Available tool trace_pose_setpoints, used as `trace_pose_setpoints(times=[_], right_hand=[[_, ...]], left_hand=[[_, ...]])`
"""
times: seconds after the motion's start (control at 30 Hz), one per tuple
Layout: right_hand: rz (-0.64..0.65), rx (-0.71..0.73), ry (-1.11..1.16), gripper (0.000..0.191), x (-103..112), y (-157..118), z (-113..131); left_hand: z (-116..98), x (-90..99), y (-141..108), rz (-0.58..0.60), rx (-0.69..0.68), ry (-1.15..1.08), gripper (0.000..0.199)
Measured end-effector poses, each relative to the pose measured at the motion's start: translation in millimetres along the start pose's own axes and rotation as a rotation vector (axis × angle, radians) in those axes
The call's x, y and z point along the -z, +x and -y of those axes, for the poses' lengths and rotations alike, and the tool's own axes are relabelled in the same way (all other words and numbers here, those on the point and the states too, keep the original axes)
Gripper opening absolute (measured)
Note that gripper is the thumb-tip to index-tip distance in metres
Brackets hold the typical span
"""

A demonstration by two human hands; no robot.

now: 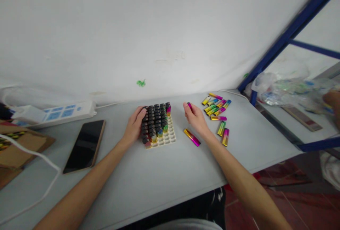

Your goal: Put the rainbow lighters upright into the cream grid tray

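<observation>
A pale tray (170, 135) of oval holes stands on the grey table, its back and left rows filled with upright black-topped pieces (157, 117) that look like lighters, some with shiny coloured bodies. My left hand (135, 125) is at the tray's left side, thumb over the black tops and fingers curled round the edge. To the right of the tray, my right hand (196, 116) is closed in a pinch on a purple metallic tube (189, 105); only its end shows. On the table just below that hand lies a gold-and-magenta metallic tube (192, 137).
Several loose metallic tubes (218, 118) are scattered to the right. A phone (84, 145), a power strip (62, 113) and a cardboard box (21, 145) stand left. At right, behind a blue frame (276, 42), are plastic bags (292, 86) and another person's hand (333, 102).
</observation>
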State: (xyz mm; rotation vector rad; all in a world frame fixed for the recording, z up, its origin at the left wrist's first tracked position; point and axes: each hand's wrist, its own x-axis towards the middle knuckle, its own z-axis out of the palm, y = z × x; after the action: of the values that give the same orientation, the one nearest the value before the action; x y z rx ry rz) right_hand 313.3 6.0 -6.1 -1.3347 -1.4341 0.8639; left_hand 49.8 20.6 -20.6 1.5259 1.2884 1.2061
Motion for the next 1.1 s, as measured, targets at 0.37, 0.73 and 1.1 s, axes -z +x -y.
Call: trace_pose_setpoints(times=[0.37, 0.73, 1.1], right_hand=[[-0.124, 0.045, -0.174, 0.046, -5.7, -5.4, 4.0], [-0.09, 0.056, -0.111, 0.043, -8.7, -9.7, 5.5], [0.058, 0.282, -0.205, 0.037, -13.9, -10.6, 6.5]], left_hand=[[-5.6, -0.9, -1.1, 0.006, -0.005, -0.011, 0.04], [-1.7, 0.1, 0.3, 0.0, 0.0, 0.003, 0.041], [-4.2, -0.4, -1.6, 0.003, 0.023, -0.031, 0.043]])
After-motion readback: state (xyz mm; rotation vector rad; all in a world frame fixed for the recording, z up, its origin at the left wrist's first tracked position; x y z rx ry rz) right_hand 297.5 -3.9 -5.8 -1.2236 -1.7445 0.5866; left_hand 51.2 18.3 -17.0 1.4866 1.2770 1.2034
